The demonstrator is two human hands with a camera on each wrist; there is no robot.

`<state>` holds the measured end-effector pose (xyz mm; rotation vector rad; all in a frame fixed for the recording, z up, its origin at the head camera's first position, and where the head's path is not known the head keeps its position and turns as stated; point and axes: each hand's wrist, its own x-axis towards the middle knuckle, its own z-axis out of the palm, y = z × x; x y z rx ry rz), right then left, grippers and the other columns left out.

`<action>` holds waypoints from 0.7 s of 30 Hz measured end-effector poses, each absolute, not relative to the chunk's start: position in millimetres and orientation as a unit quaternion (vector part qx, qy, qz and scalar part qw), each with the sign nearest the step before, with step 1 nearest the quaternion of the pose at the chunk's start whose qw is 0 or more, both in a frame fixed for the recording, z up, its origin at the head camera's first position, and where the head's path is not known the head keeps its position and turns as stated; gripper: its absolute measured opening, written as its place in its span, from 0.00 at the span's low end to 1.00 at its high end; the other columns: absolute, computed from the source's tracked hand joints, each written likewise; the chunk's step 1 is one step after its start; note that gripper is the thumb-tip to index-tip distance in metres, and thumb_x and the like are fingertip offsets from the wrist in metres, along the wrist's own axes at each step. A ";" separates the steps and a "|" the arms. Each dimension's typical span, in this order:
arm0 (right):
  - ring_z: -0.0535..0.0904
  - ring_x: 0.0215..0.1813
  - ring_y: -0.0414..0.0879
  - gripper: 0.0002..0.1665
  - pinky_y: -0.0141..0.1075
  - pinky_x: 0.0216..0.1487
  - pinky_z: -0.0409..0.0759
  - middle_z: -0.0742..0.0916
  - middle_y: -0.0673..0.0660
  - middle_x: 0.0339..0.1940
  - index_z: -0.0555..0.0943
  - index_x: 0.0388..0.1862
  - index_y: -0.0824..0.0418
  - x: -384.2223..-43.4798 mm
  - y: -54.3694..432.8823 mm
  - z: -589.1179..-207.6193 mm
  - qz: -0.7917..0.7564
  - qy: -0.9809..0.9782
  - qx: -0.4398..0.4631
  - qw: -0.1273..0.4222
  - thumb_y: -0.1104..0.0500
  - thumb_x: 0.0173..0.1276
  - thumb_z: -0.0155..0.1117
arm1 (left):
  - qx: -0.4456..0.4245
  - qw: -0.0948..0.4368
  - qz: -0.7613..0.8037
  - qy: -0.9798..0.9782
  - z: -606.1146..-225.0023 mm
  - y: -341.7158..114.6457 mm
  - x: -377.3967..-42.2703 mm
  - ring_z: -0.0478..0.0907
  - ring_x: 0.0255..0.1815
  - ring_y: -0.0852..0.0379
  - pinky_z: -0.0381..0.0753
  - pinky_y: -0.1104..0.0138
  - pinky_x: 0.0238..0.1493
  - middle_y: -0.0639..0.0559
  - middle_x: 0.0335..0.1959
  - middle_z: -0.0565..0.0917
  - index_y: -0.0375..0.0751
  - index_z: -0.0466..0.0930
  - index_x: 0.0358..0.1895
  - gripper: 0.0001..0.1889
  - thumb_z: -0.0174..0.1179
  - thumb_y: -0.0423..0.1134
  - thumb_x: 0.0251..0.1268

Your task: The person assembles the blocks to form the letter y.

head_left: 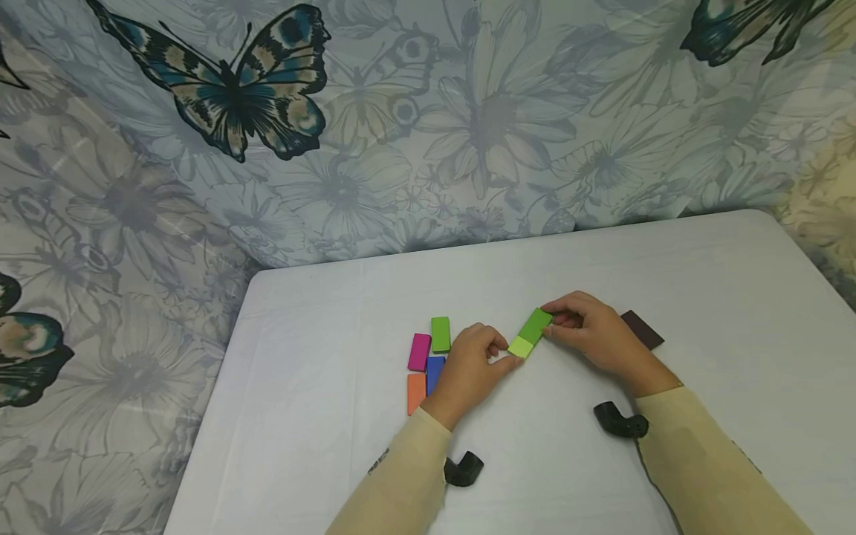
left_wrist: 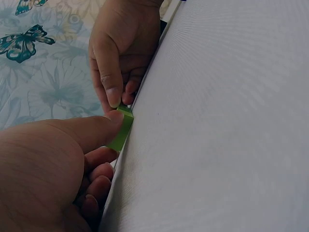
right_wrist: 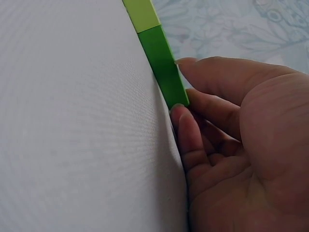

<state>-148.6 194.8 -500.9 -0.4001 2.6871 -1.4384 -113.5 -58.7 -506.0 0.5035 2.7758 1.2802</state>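
A light green block and a darker green block meet end to end in a slanted strip over the white table; the right wrist view shows the seam between them. My left hand pinches the light green end with thumb and fingers. At the far end, my right hand holds the darker green block between thumb and fingertips. Seen from the left wrist, the left thumb covers part of the green strip. Whether the two blocks are joined or only touching, I cannot tell.
Left of the left hand lie a green block, a magenta block, a blue block and an orange block, the lower ones partly hidden. A dark brown flat piece lies behind the right wrist. Patterned cloth hangs beyond the table.
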 end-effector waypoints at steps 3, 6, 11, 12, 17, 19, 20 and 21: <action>0.80 0.49 0.50 0.19 0.28 0.47 0.78 0.86 0.58 0.51 0.87 0.60 0.66 -148.6 195.1 -501.1 -0.469 0.873 -0.131 0.034 0.60 0.75 0.77 | 0.163 0.022 0.413 0.896 -505.5 -58.4 -113.5 0.74 0.41 0.65 0.77 0.73 0.44 0.59 0.37 0.78 0.45 0.86 0.44 0.13 0.80 0.43 0.68; 0.80 0.48 0.50 0.19 0.28 0.47 0.78 0.85 0.58 0.51 0.87 0.60 0.66 -148.4 195.3 -501.2 -0.469 0.872 -0.133 0.034 0.60 0.75 0.77 | 0.161 0.023 0.413 0.896 -504.3 -58.2 -113.0 0.74 0.41 0.65 0.77 0.73 0.44 0.60 0.37 0.78 0.45 0.86 0.44 0.13 0.80 0.44 0.68; 0.81 0.49 0.50 0.20 0.29 0.48 0.78 0.86 0.58 0.52 0.87 0.62 0.66 -148.0 195.9 -500.7 -0.472 0.871 -0.130 0.038 0.59 0.76 0.76 | 0.157 0.027 0.413 0.897 -503.7 -58.0 -112.9 0.74 0.41 0.65 0.77 0.73 0.44 0.60 0.37 0.78 0.46 0.86 0.44 0.13 0.80 0.44 0.67; 0.81 0.50 0.50 0.21 0.29 0.48 0.78 0.86 0.58 0.53 0.86 0.63 0.66 -147.9 196.0 -500.7 -0.475 0.870 -0.128 0.040 0.58 0.76 0.76 | 0.157 0.027 0.413 0.897 -503.7 -57.9 -113.0 0.74 0.41 0.65 0.78 0.73 0.44 0.60 0.37 0.78 0.46 0.86 0.44 0.13 0.80 0.44 0.67; 0.81 0.52 0.50 0.24 0.30 0.48 0.78 0.86 0.60 0.55 0.83 0.69 0.66 -147.5 196.7 -501.5 -0.481 0.866 -0.129 0.040 0.56 0.80 0.72 | 0.154 0.028 0.415 0.896 -504.1 -58.0 -113.2 0.74 0.41 0.65 0.78 0.73 0.44 0.61 0.37 0.78 0.46 0.86 0.44 0.13 0.80 0.44 0.67; 0.81 0.52 0.50 0.24 0.30 0.48 0.78 0.86 0.60 0.56 0.82 0.70 0.66 -147.3 196.9 -501.6 -0.485 0.864 -0.132 0.038 0.56 0.81 0.70 | 0.152 0.031 0.416 0.896 -504.3 -57.9 -113.3 0.74 0.41 0.65 0.78 0.73 0.44 0.61 0.38 0.78 0.46 0.86 0.45 0.13 0.80 0.44 0.67; 0.81 0.52 0.51 0.24 0.30 0.48 0.78 0.86 0.60 0.56 0.82 0.70 0.65 -146.8 196.9 -500.3 -0.488 0.862 -0.131 0.037 0.56 0.82 0.70 | 0.150 0.032 0.416 0.896 -504.5 -57.9 -113.4 0.74 0.41 0.65 0.78 0.73 0.44 0.61 0.38 0.78 0.46 0.86 0.45 0.13 0.80 0.45 0.67; 0.81 0.52 0.51 0.24 0.30 0.48 0.78 0.86 0.60 0.56 0.82 0.70 0.65 -146.6 197.1 -499.7 -0.490 0.861 -0.131 0.035 0.57 0.81 0.70 | 0.149 0.033 0.418 0.895 -504.3 -57.8 -113.4 0.74 0.41 0.65 0.78 0.73 0.44 0.61 0.37 0.78 0.46 0.86 0.45 0.13 0.80 0.45 0.67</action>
